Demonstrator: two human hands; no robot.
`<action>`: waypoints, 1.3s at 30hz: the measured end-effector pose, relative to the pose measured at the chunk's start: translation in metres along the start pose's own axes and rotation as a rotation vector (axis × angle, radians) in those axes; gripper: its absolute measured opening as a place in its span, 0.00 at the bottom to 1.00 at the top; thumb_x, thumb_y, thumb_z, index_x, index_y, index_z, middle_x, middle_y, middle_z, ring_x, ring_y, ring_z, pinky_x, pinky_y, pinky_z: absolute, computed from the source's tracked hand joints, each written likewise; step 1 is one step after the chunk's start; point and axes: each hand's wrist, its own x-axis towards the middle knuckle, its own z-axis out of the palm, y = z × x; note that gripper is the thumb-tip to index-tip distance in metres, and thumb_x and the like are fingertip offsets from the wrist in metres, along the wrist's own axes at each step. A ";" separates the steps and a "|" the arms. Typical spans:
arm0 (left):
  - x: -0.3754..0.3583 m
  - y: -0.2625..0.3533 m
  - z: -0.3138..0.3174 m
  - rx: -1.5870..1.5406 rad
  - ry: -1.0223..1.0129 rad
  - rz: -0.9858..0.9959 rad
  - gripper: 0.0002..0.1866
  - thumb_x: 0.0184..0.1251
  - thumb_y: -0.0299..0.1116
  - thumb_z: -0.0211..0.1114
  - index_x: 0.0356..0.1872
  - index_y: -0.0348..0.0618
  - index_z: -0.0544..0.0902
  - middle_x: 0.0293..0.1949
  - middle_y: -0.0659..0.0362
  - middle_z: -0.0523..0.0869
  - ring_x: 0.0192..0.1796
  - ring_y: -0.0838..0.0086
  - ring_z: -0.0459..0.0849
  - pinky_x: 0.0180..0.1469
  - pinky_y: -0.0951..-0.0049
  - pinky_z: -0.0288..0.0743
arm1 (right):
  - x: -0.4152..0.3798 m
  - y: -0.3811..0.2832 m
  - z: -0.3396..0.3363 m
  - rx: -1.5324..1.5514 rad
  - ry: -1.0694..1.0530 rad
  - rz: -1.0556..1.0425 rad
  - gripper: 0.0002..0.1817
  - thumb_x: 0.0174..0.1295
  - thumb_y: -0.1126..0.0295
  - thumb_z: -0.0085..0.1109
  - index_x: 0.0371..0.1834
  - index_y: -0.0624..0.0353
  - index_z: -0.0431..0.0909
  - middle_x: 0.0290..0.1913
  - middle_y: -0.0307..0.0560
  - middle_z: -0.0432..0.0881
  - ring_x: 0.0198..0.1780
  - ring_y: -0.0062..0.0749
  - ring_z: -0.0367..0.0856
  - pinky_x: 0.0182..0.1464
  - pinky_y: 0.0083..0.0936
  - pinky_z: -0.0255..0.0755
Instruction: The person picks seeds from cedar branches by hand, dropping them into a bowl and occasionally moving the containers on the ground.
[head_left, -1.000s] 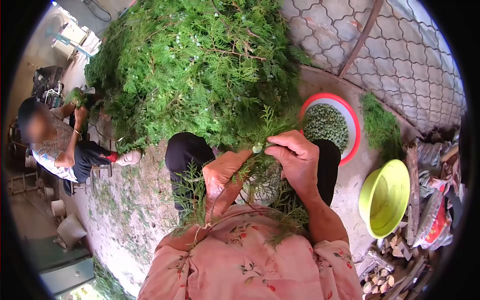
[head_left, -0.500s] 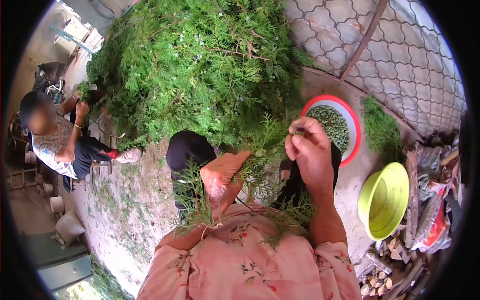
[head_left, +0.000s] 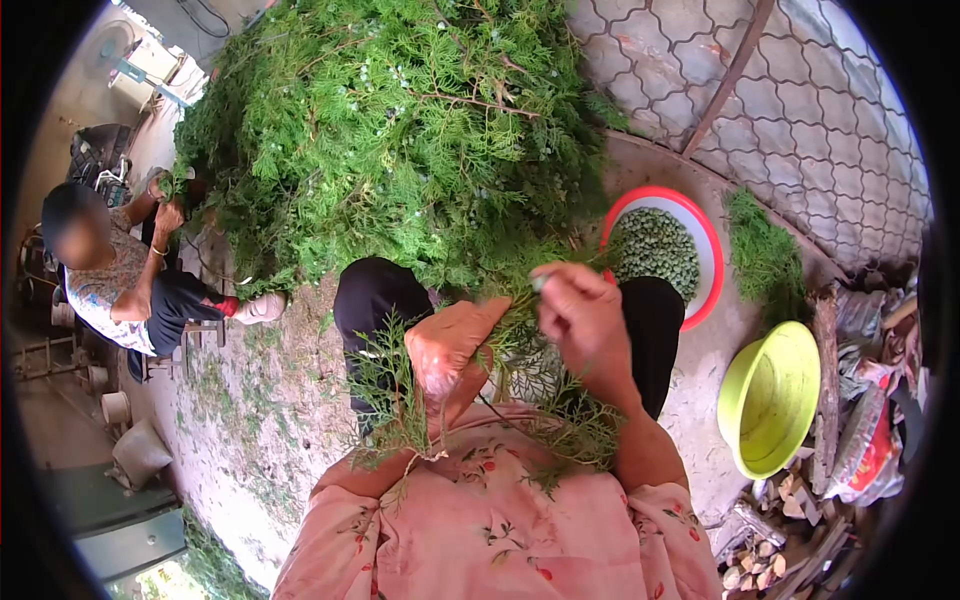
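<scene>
Green everywhere: cypress sprig (head_left: 500,350) lying across the lap, gripped low on its stem by the left hand (head_left: 448,350), fingers wrapped firmly round it. Right hand (head_left: 580,320) up at the tip of the same sprig, thumb and fingertips pinched together on something small and pale, most likely a seed cone (head_left: 540,282), though too tiny to call for sure. Just beyond that right hand, a red-rimmed bowl (head_left: 706,262) already heaped with green cones; further out to its right, a lime-green basin (head_left: 770,395) tipped on its side. Big pile of cut branches (head_left: 400,130) ahead of both hands.

Best judged this way: keep the left grip steady so the sprig stays taut, pinch close at the cone's base, pull clean and short, avoid stripping foliage with it. Short reach to the bowl, so no need to lean.

Off beyond the left hand, another person (head_left: 120,280) seated, hands busy in foliage too.
</scene>
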 end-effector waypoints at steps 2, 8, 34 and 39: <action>-0.008 -0.005 0.000 -0.013 -0.005 -0.046 0.19 0.40 0.16 0.60 0.39 0.39 0.82 0.23 0.53 0.79 0.25 0.65 0.78 0.28 0.73 0.71 | 0.008 -0.006 -0.006 0.071 0.170 -0.066 0.07 0.63 0.73 0.53 0.39 0.64 0.77 0.20 0.36 0.71 0.21 0.17 0.66 0.23 0.14 0.58; -0.003 -0.005 -0.005 -0.148 0.018 -0.219 0.11 0.54 0.18 0.64 0.40 0.35 0.82 0.28 0.57 0.84 0.29 0.77 0.80 0.36 0.80 0.73 | 0.011 -0.035 -0.039 0.348 0.110 -0.183 0.09 0.63 0.75 0.49 0.45 0.64 0.73 0.38 0.46 0.77 0.39 0.29 0.78 0.38 0.23 0.73; 0.045 -0.030 -0.012 -1.071 0.222 -1.026 0.27 0.58 0.51 0.65 0.49 0.40 0.76 0.37 0.57 0.81 0.32 0.71 0.78 0.33 0.72 0.74 | 0.014 -0.034 -0.075 -0.200 0.382 -0.351 0.09 0.62 0.74 0.52 0.43 0.66 0.77 0.36 0.42 0.78 0.36 0.24 0.78 0.40 0.20 0.75; 0.052 -0.027 -0.006 -1.095 0.281 -1.181 0.23 0.62 0.49 0.62 0.50 0.43 0.75 0.40 0.59 0.81 0.37 0.73 0.78 0.38 0.70 0.73 | -0.013 -0.010 -0.010 -0.575 0.134 -0.376 0.08 0.59 0.76 0.55 0.40 0.67 0.77 0.36 0.45 0.79 0.36 0.25 0.78 0.40 0.21 0.73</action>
